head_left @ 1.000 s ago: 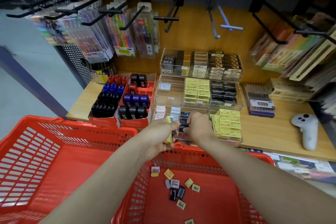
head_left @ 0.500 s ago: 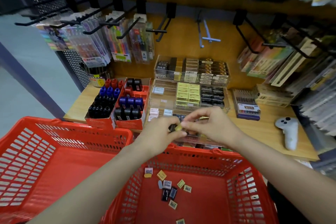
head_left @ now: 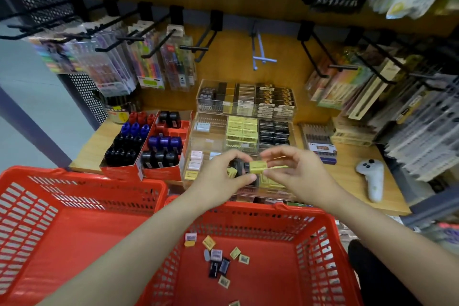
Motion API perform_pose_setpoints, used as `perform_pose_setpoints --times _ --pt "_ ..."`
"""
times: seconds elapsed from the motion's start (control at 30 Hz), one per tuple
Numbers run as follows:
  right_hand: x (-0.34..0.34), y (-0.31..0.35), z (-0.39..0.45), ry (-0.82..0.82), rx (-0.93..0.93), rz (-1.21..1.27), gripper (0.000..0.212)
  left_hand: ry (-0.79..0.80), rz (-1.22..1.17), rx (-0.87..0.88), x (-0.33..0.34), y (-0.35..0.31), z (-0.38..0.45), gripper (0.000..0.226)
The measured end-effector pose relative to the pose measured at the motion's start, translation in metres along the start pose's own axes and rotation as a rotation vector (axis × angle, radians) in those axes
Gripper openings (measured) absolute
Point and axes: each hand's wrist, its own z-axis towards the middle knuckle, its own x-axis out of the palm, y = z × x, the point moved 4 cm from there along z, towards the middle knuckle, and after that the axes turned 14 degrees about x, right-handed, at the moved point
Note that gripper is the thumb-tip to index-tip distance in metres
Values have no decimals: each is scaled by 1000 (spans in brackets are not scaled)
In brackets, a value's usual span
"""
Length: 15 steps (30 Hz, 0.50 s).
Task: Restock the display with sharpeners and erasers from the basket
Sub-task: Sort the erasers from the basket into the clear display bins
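Note:
My left hand (head_left: 221, 179) and my right hand (head_left: 295, 174) meet over the front row of the clear tiered display (head_left: 213, 143). My right hand pinches a yellow eraser (head_left: 258, 166) between thumb and fingers. My left hand grips a small bunch of erasers (head_left: 238, 170), yellow and dark ones. Below my arms stands the red basket (head_left: 323, 251), with several loose erasers (head_left: 216, 256) on its floor. Two red boxes of sharpeners (head_left: 146, 146), black, blue and red, stand left of the display.
A second red basket (head_left: 62, 231) sits at the left. Black hooks with pen packs (head_left: 149, 62) hang over the shelf. A white controller (head_left: 372, 179) lies on the wooden shelf at the right, next to pen boxes (head_left: 320, 141) and hanging stationery.
The view tilted up and shifted. My right hand has pulled a yellow eraser out of the bunch in my left hand and drawn slightly right.

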Motion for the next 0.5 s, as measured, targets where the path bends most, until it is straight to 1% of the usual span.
perform_pose_setpoints --times 0.1,0.17,0.23,0.37,0.5 --pt "-31 -40 17 -236 118 -75 29 -12 -291 -300 14 17 4 27" --pt "-44 -68 22 -316 215 -97 27 -23 -417 -399 21 25 8 33" --pt "-45 -88 23 -326 263 -115 25 12 -366 -418 26 30 13 35" --pt "-28 -101 24 -306 245 -178 24 125 -231 -405 40 37 20 41" --pt "-10 -111 24 -304 225 -257 22 150 -156 -386 58 44 21 44"
